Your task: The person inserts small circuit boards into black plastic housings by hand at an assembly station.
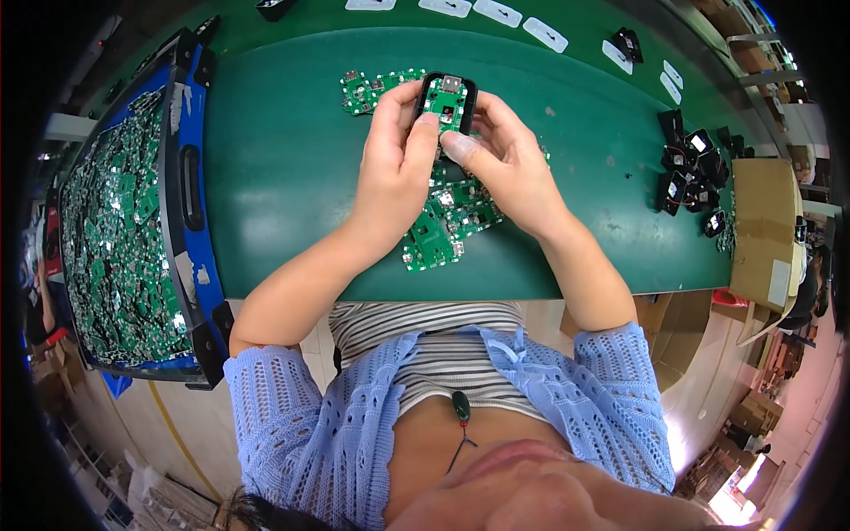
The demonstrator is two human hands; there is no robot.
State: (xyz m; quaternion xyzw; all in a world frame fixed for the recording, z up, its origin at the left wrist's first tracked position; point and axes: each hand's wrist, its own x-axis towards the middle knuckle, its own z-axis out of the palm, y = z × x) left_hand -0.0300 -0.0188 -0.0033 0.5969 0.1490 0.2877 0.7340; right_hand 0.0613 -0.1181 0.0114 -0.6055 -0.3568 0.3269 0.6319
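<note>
Between both hands, above the green table, is a black plastic housing [473, 99] with a green circuit board [449, 113] lying in it. My left hand [398, 150] is closed round the housing's left side, its thumb pressing on the board. On the other side my right hand [509, 159] grips the housing, with its thumb near the board's lower end. Under and in front of the hands lie loose green circuit boards [434, 234] in an overlapping heap. More boards [359, 93] lie beyond my left hand. The fingers behind the housing are hidden.
A blue and black crate [197, 190] full of circuit boards stands at the left. Several black housings with wires [695, 168] are piled on the table [292, 177] at the right, beside a cardboard box [763, 230]. White cards [544, 35] line the far side.
</note>
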